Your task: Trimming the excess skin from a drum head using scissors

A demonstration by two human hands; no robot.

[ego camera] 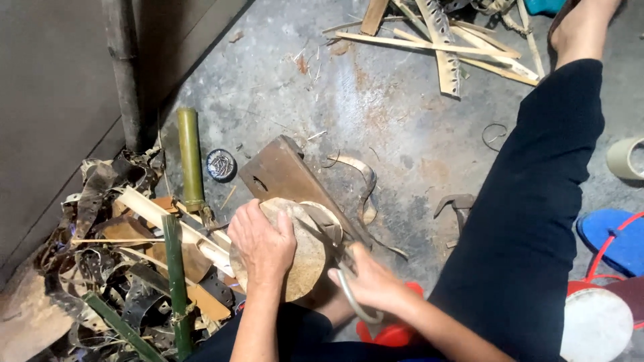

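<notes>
My left hand [263, 243] presses flat on a round tan disc of dried bamboo sheath [303, 261] held over my lap. My right hand [367, 283] grips the grey looped handles of a pair of scissors [339, 258], whose blades meet the disc's right edge. A curled trimmed strip [365, 184] lies on the floor just beyond the disc. A brown wooden block [282, 171] sits on the floor behind the disc.
Bamboo sheath scraps, green bamboo stalks [190, 157] and split strips pile up at left. A small round tin [221, 165] sits near the stalk. Split bamboo slats [448, 50] lie at the top. My leg in dark trousers [530, 214] stretches right; blue sandal [614, 241], tape roll [627, 158].
</notes>
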